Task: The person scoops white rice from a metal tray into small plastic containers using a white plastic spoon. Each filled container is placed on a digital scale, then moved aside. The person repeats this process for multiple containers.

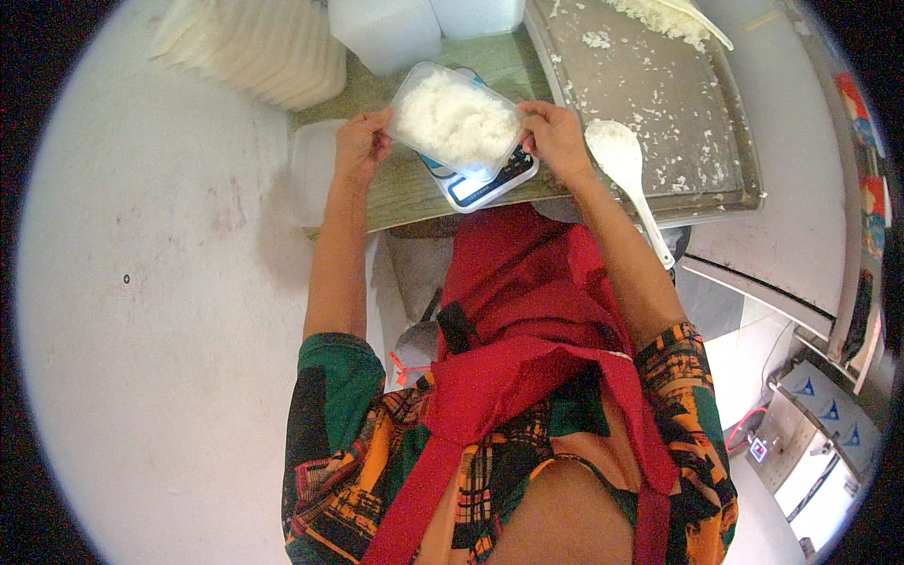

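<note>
A clear plastic container (510,157) filled with cooked white rice (458,116) is held between my two hands. My left hand (363,143) pinches its left end, and my right hand (555,138) grips the right end. Beneath the container is a digital kitchen scale (487,192) with a lit display, partly covered. Whether the container rests on the scale or hovers just above it, I cannot tell. By my right forearm lies a white rice paddle (625,164), its scoop on the tray's edge and its handle pointing toward me.
Nested plastic containers (261,53) stand at the back left, beside translucent white containers (385,32). A clear lid or shallow container (311,169) lies left of my left wrist. On the right, a metal tray (696,106) is strewn with rice grains. A white wall (162,318) borders the left.
</note>
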The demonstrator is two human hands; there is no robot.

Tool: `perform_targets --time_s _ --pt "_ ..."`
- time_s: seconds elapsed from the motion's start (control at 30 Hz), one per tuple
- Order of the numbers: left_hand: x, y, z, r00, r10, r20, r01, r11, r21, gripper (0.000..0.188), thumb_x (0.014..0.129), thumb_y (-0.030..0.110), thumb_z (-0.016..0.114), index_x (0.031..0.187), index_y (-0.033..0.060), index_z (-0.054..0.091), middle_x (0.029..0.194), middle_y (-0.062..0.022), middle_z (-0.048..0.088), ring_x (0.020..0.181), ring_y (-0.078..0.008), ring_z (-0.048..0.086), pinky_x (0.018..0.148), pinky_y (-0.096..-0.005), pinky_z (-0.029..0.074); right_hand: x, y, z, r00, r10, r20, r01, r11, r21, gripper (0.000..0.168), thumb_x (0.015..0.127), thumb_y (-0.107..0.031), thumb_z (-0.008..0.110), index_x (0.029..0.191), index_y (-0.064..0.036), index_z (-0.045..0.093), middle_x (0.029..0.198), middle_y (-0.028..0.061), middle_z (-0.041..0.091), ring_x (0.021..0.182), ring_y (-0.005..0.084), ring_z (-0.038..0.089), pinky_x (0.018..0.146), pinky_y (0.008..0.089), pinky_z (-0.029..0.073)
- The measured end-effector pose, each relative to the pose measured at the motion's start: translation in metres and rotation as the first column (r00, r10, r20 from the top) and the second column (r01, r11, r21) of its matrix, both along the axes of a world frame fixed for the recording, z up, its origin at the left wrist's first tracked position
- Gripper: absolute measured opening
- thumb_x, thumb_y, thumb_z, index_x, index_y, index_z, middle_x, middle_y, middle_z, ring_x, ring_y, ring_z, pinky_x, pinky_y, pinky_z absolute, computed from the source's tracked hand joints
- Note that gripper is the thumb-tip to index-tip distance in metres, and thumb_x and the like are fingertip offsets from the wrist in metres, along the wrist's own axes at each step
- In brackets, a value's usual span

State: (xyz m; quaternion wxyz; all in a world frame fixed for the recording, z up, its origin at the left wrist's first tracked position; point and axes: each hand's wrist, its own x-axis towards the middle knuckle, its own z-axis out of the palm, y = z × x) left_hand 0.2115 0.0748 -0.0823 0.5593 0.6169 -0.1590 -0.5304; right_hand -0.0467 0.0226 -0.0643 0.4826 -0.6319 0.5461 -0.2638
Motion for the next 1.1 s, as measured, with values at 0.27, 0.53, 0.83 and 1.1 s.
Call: perform_targets --time_s 0.27,0.53,0.83,1.1 --pt "-0.001 0.005 -0.018 0.989 -0.071 0.130 0.096 0.976 -0.197 0.015 0.074 0.017 0.060 0.076 0.0047 0.051 0.068 -0.0015 0.051 0.059 -0.0106 0.050 0.049 -0.0250 0.043 0.004 0.007 0.008 0.964 -0.118 0.240 0.072 0.979 0.192 0.022 0.079 -0.010 0.046 0.095 0.001 0.056 0.057 -0.0008 0.050 0.045 0.0054 0.042 0.039 0.0180 0.032" --pt "-0.010 0.033 0.034 0.967 -0.204 0.150 0.238 0.935 -0.262 0.027 0.081 0.028 0.048 0.085 0.0019 0.053 0.079 -0.0056 0.056 0.066 -0.0123 0.052 0.066 -0.0241 0.042 -0.010 0.023 0.044 0.949 0.026 0.313 -0.047 0.997 0.060 0.022 0.080 -0.010 0.046 0.098 -0.001 0.057 0.062 -0.0025 0.048 0.054 0.0041 0.039 0.049 0.0167 0.032" --pt "-0.069 0.053 0.072 0.995 -0.092 0.046 0.095 0.993 -0.071 0.042 0.085 0.039 0.040 0.089 -0.0008 0.055 0.083 -0.0080 0.057 0.071 -0.0149 0.054 0.063 -0.0272 0.043 -0.016 0.048 0.047 0.999 0.024 0.027 -0.010 0.897 -0.442 0.025 0.085 -0.013 0.041 0.106 -0.004 0.051 0.063 0.0069 0.052 0.055 0.0115 0.045 0.053 0.0244 0.038" --pt "-0.113 0.083 0.056 0.955 0.011 0.296 0.043 0.983 -0.176 0.042 0.084 0.039 0.038 0.092 0.0012 0.055 0.087 -0.0130 0.057 0.077 -0.0234 0.054 0.069 -0.0321 0.042 -0.030 0.064 0.061 0.994 -0.078 -0.073 0.043 0.916 -0.398 0.027 0.086 -0.013 0.038 0.113 -0.007 0.044 0.056 0.0124 0.048 0.048 0.0152 0.044 0.047 0.0273 0.036"
